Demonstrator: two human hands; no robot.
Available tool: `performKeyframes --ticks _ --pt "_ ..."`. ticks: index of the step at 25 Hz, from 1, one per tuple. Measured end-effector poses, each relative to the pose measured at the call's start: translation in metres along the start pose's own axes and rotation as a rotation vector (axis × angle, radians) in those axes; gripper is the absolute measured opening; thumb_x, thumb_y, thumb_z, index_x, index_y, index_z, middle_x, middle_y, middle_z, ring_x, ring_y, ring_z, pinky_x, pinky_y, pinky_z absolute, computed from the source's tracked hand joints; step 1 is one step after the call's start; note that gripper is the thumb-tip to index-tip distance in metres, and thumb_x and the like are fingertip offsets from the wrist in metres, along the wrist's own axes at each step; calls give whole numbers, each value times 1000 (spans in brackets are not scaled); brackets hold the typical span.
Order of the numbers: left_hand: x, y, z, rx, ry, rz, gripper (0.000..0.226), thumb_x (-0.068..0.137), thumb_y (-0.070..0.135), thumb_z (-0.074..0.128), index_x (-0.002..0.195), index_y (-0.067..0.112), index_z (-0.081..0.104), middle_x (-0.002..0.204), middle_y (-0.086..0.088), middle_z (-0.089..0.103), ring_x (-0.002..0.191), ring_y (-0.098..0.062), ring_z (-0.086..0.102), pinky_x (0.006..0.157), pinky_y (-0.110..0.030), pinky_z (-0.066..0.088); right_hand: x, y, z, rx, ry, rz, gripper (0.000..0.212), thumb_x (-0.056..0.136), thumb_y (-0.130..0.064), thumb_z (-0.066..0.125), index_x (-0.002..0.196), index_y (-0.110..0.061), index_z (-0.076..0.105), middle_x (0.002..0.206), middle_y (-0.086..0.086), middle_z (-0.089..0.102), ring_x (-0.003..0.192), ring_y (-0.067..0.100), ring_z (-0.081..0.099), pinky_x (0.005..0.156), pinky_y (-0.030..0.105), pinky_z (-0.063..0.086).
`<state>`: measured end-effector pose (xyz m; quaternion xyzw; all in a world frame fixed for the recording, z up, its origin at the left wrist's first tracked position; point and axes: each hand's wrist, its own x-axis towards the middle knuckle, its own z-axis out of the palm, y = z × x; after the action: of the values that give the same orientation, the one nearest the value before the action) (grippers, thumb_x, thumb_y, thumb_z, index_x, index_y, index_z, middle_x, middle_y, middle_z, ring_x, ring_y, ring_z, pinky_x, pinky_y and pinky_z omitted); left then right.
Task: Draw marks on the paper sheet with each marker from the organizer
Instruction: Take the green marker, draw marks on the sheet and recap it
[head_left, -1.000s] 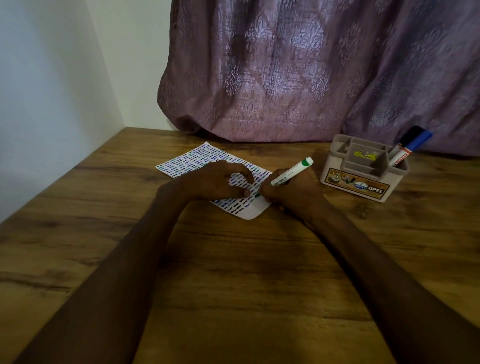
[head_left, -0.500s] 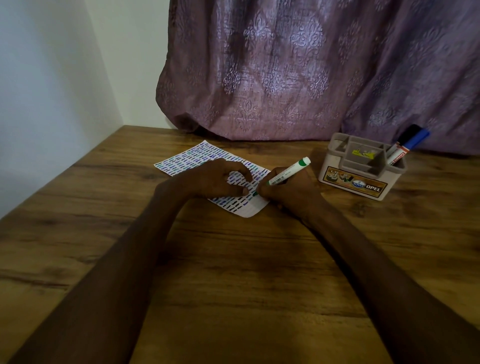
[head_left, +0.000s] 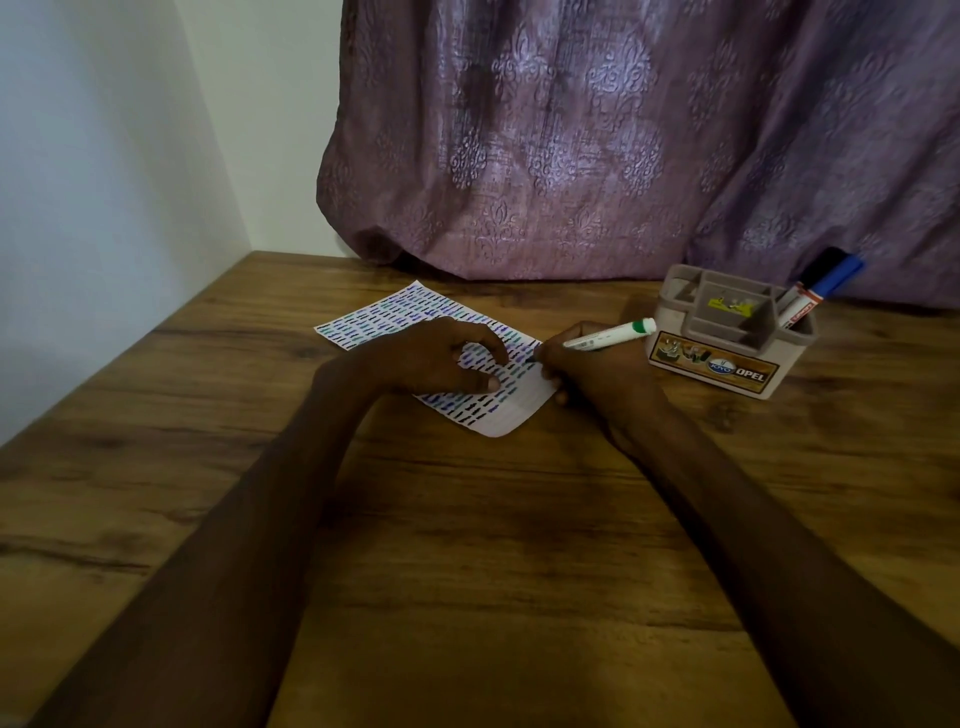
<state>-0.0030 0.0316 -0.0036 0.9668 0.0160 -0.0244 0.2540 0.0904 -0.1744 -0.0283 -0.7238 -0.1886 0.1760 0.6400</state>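
A white paper sheet (head_left: 387, 317) covered with rows of short blue, green and dark dashes lies on the wooden table (head_left: 467, 545). My left hand (head_left: 431, 358) rests flat on the sheet, fingers spread, pinning it down. My right hand (head_left: 592, 374) grips a white marker with a green end (head_left: 610, 335), its tip touching the sheet's right edge. A beige organizer (head_left: 727, 358) stands to the right, with a blue-capped marker (head_left: 831, 275) and a dark-capped marker (head_left: 818, 265) leaning in its right compartment.
A purple patterned curtain (head_left: 623, 145) hangs behind the table's far edge. A white wall (head_left: 93, 208) runs along the table's left side. A yellow label (head_left: 730, 306) shows inside the organizer's middle compartment.
The right hand and green marker have shifted a little up the sheet's right side, with the marker lying flatter. The left hand stays on the paper.
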Motion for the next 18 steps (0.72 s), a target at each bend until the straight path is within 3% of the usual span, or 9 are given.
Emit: performKeyframes --ticks 3,5,8,10,14,18 --pt "0 -1 -1 -1 27 -14 37 94 47 64 129 38 62 111 17 53 93 -3 51 73 -23 40 0 -3 -1 123 19 30 16 88 -12 81 97 -4 70 85 10 75 56 10 64 47 23 52" --pt "1 -1 -1 -45 149 -47 27 99 40 58 126 38 63 121 13 56 99 -6 57 77 -25 44 0 -3 2 113 29 -45 19 89 -11 81 99 -3 67 79 10 72 55 12 61 43 24 47" --pt "6 7 -3 -467 352 -103 29 100 20 45 113 33 68 97 7 66 77 -7 61 64 -23 46 -1 -2 8 145 96 -126 20 88 -14 82 98 -4 69 78 8 72 59 14 61 45 25 46" --pt "10 13 -3 -846 434 -83 32 101 11 41 112 21 69 88 -4 69 71 -14 60 60 -26 47 -2 -3 8 183 99 -178 7 90 -19 81 93 -16 75 77 0 76 64 10 65 49 23 48" --pt "11 22 3 -1368 504 -98 33 109 21 32 122 11 61 103 -11 79 95 -25 77 76 -31 57 -5 -6 11 225 52 -346 6 98 -21 72 95 -19 77 73 0 75 68 15 68 51 27 48" --pt "9 26 10 -1541 416 -164 30 109 23 31 119 11 57 107 -13 79 99 -26 77 77 -32 58 -8 -3 13 172 31 -430 3 97 -22 75 94 -23 76 77 5 79 66 16 71 50 26 50"
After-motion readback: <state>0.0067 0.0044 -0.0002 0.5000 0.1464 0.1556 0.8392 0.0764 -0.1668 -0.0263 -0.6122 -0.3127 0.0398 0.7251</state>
